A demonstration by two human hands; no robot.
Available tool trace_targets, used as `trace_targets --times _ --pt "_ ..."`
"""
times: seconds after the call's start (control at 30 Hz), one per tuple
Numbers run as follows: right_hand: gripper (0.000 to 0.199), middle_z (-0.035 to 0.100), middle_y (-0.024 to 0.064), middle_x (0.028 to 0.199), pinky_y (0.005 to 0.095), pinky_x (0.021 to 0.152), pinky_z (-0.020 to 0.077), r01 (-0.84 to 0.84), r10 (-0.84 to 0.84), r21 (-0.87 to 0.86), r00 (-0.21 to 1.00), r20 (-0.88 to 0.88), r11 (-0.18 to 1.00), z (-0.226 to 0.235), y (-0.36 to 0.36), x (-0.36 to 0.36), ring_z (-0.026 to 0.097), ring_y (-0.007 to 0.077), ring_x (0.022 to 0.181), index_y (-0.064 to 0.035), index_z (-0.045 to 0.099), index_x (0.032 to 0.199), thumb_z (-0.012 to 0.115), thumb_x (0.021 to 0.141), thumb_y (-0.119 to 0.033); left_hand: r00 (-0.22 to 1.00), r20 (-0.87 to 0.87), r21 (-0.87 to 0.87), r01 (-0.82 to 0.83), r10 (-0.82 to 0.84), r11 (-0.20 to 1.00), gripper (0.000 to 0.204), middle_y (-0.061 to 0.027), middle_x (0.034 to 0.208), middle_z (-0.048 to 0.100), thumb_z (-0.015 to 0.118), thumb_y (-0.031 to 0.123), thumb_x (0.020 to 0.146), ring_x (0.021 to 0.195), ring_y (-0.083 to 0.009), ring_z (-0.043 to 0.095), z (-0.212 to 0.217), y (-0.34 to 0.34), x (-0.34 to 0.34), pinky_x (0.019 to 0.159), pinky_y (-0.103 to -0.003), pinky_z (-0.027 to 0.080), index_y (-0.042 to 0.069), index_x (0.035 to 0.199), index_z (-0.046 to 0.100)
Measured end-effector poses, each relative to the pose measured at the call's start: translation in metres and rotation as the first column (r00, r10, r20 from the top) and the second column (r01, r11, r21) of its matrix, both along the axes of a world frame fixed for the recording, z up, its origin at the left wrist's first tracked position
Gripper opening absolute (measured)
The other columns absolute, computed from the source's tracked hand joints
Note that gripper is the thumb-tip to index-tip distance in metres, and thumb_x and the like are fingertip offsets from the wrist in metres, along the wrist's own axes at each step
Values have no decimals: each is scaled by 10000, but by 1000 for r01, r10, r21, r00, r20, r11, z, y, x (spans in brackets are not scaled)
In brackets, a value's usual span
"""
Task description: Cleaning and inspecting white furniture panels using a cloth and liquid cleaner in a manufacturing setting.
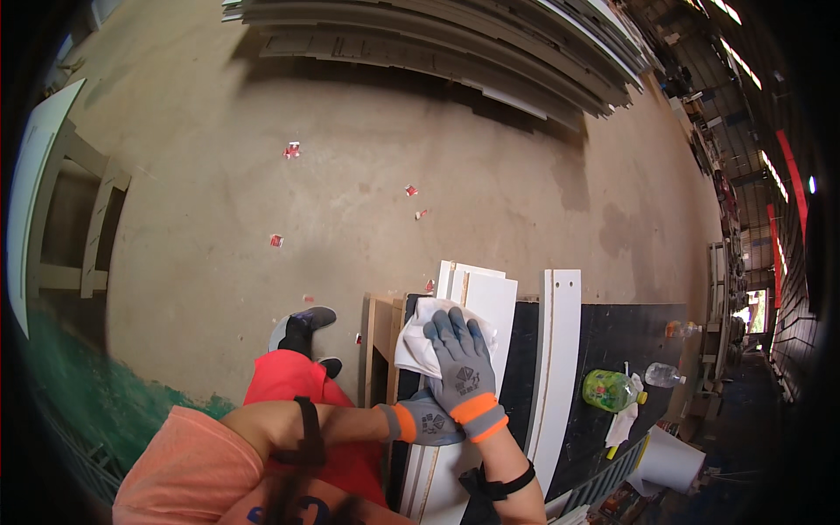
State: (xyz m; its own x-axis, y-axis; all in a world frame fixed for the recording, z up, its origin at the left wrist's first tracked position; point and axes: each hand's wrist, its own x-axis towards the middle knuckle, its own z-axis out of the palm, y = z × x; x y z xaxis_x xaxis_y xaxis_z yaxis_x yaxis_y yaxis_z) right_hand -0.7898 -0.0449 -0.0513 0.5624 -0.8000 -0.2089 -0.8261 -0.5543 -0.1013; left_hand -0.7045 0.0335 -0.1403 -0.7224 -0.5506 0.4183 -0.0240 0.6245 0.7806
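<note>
Both of my hands wear grey work gloves with orange cuffs. My right hand (461, 363) lies flat, fingers stretched out, on a folded white cloth (418, 350). That cloth rests on top of long white boards (486, 302) laid side by side, with a brownish strip along one edge. Close by my right wrist, my left hand (429, 422) sits low on the same boards; the right wrist partly covers it, so its fingers are mostly hidden. Apart to the right lies another narrow white board (558, 350) with two small holes at its far end.
A black tabletop (612, 328) carries a green-labelled bottle (610, 390), a clear bottle (663, 375) and a crumpled white rag (620, 427). Past it stands a white bucket (669, 461). Stacked long panels (420, 44) fill the far side. A wooden frame (87, 201) stands left.
</note>
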Motion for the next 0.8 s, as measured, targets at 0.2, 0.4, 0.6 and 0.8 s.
trace_targets --times 0.2,0.4,0.6,0.8 --pt "624 350 167 1483 471 1177 170 242 -212 -173 961 177 955 -30 -77 18 250 354 1417 34 444 1347 594 812 -252 992 -120 157 59 -41 986 547 -148 1289 539 644 382 797 1222 -352 470 23 -20 6 1074 -461 334 89 1252 562" --pt "675 372 139 1476 458 1183 161 136 -136 0 991 -9 991 -4 10 19 257 295 1425 -10 430 1390 594 797 -288 999 -8 39 -53 53 998 489 -144 1289 548 603 335 850 1198 -345 511 6 2 4 1047 -460 378 91 1271 552" --pt "654 364 145 1492 461 1185 150 335 -402 283 887 226 899 12 77 14 256 303 1431 -5 392 1415 552 836 -264 777 69 -224 623 -626 749 270 -124 1163 611 551 297 901 1089 -300 587 36 -42 130 958 -418 456 88 1052 630" --pt "565 321 150 1520 476 1187 137 782 -744 -69 612 266 619 -32 52 78 226 322 1440 -31 437 1387 496 888 -290 970 186 -316 210 -156 925 363 -175 1252 587 624 162 840 1170 -378 533 108 -210 136 1072 -530 337 18 1174 612"
